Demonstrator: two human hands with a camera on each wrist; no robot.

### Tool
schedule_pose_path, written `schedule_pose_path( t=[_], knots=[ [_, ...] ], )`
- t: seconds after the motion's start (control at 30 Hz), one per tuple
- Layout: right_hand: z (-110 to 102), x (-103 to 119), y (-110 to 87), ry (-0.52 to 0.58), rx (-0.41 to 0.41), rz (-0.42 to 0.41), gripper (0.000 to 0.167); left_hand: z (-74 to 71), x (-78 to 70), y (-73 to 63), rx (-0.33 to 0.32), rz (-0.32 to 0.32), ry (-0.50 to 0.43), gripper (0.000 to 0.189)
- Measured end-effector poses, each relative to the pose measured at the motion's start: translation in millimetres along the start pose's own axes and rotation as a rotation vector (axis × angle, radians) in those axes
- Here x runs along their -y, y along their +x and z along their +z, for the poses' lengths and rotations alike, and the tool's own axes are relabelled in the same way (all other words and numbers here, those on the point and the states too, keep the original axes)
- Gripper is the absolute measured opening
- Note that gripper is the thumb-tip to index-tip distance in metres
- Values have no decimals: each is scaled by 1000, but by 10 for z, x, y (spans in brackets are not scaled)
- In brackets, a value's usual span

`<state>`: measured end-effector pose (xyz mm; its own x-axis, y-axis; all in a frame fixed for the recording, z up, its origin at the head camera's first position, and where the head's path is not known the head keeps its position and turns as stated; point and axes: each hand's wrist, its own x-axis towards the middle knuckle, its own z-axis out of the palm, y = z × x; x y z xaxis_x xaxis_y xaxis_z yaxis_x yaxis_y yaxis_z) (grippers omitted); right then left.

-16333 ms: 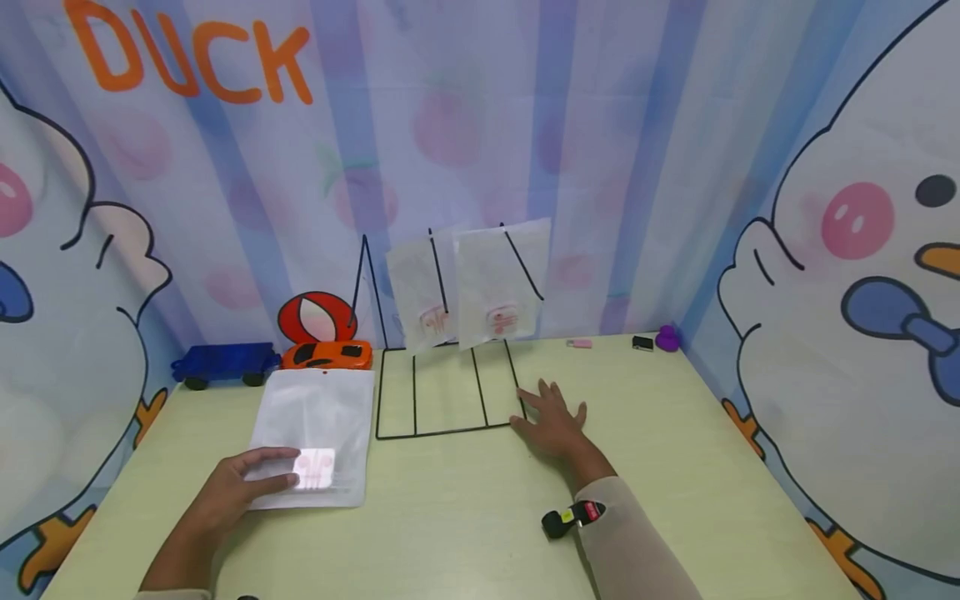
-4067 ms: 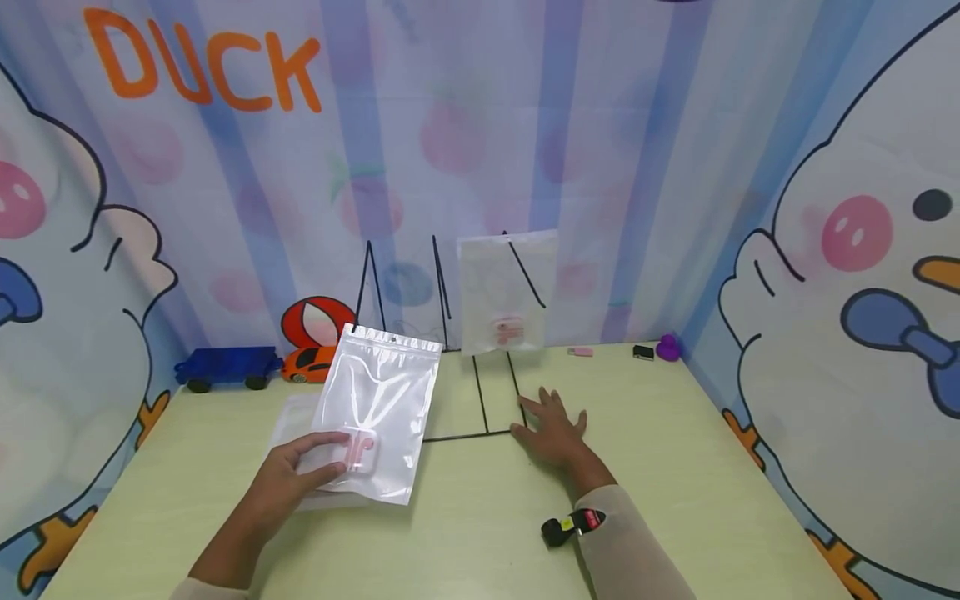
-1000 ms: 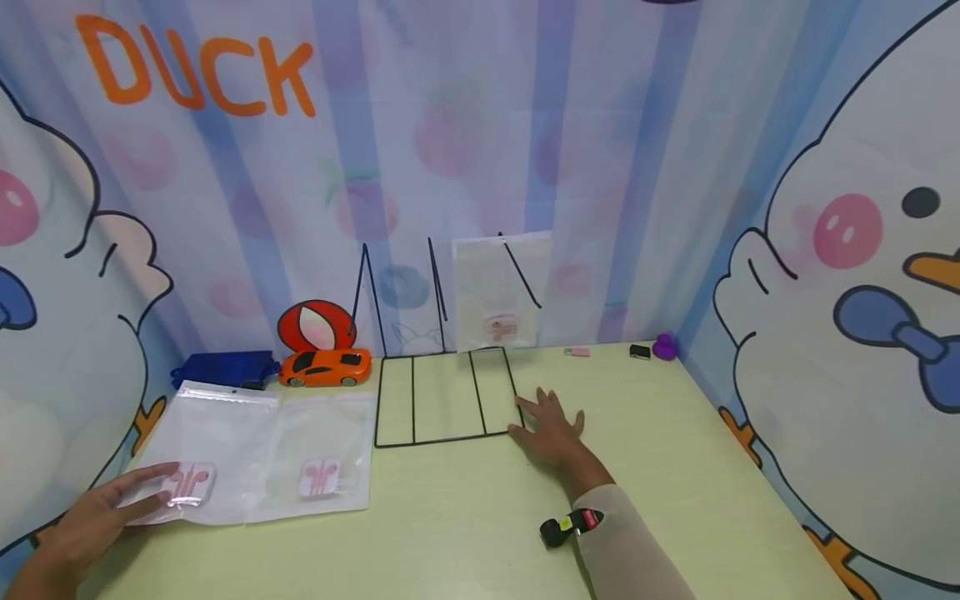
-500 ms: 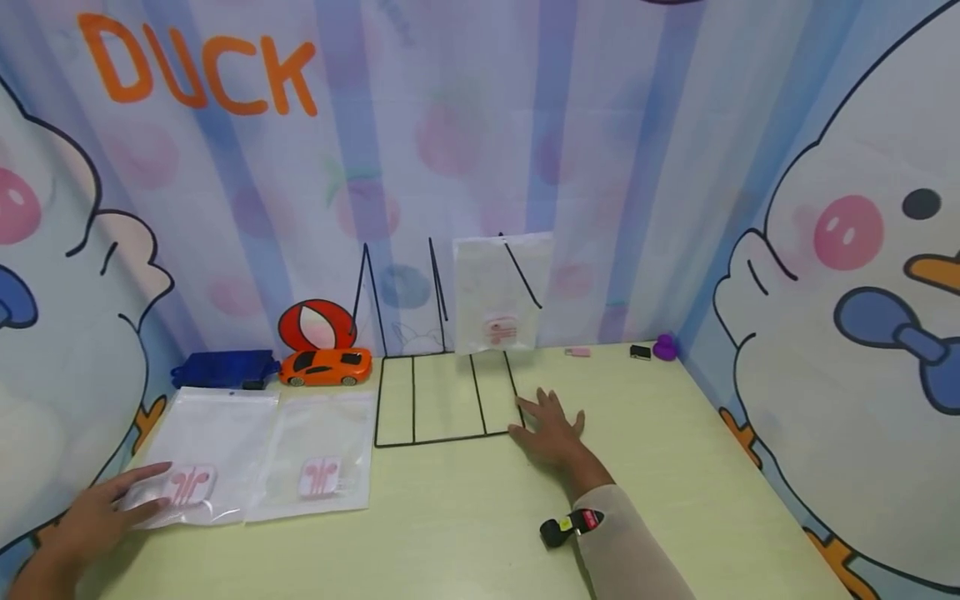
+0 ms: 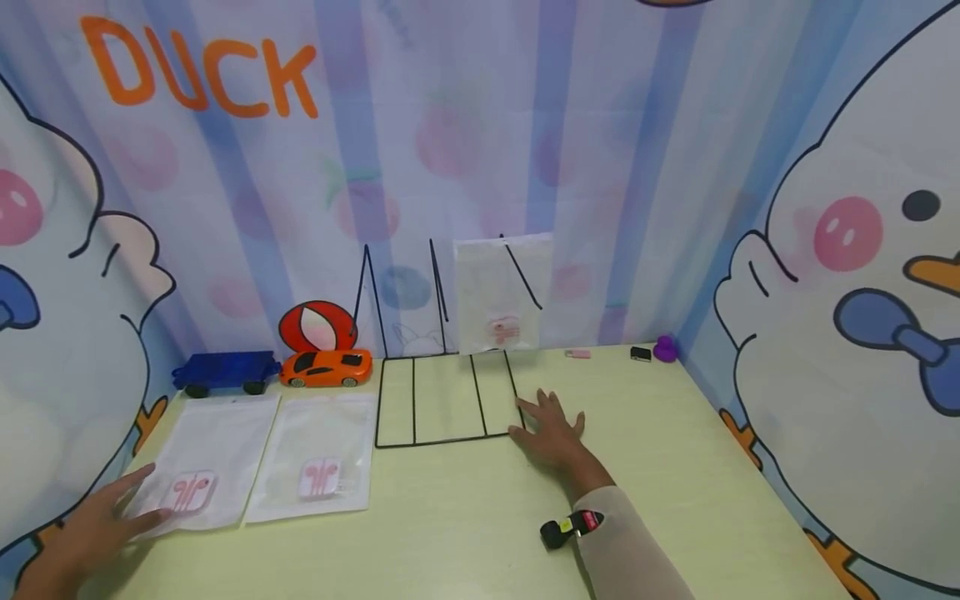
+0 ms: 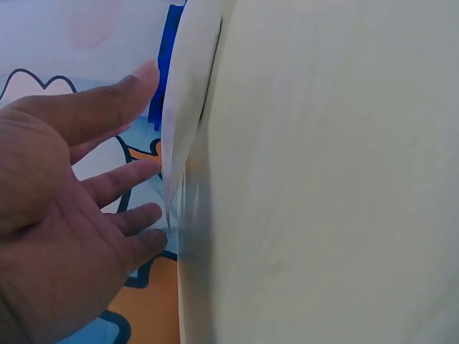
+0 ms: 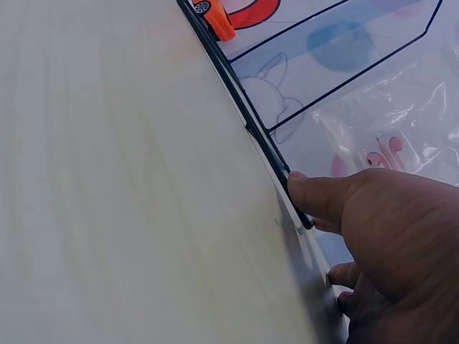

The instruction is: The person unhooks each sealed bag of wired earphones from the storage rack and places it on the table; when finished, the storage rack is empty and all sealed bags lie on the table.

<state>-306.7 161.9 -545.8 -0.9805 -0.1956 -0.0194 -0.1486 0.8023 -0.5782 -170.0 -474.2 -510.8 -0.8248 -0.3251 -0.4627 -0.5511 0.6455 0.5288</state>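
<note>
At the table's left, my left hand (image 5: 93,533) hovers by the lower left corner of a zip bag of earphones (image 5: 217,433). In the left wrist view its fingers are spread, with nothing between them. Beside that bag lies a second zip bag of earphones (image 5: 315,433); both are flat, earphone cases showing through. My right hand (image 5: 553,429) rests at the front right corner of a black wire rack (image 5: 450,439), thumb (image 7: 315,193) pressing on the wire in the right wrist view. A third zip bag of earphones (image 5: 498,283) hangs on the rack's right prong.
Behind the flat bags stand a blue toy wagon (image 5: 227,372) and an orange toy car (image 5: 326,367). At the back right lie a pink object (image 5: 577,354), a small black object (image 5: 641,354) and a purple object (image 5: 665,348). Printed curtains enclose the table.
The bag on the rack's middle prong came off, travelled left in my left hand and was laid beside the other flat bag. My left hand has just let go; the right stays put.
</note>
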Motion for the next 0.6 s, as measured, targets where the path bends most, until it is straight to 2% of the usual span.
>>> schedule_pose_path(
  t=[0.1,0.23,0.3,0.43,0.6],
  knots=[
    [5,-10,-2,-1,2,1,63,-25,-14,12,38,83,26,131],
    [14,-23,13,-4,0,1,62,-28,-66,22,35,192,91,133],
    [17,-26,23,-7,1,3,62,-10,-104,14,22,237,128,130],
    [16,-25,32,-14,1,5,62,45,-223,-23,-9,290,136,120],
    [9,-12,26,-3,-1,5,62,175,-396,-52,-91,434,124,104]
  ],
)
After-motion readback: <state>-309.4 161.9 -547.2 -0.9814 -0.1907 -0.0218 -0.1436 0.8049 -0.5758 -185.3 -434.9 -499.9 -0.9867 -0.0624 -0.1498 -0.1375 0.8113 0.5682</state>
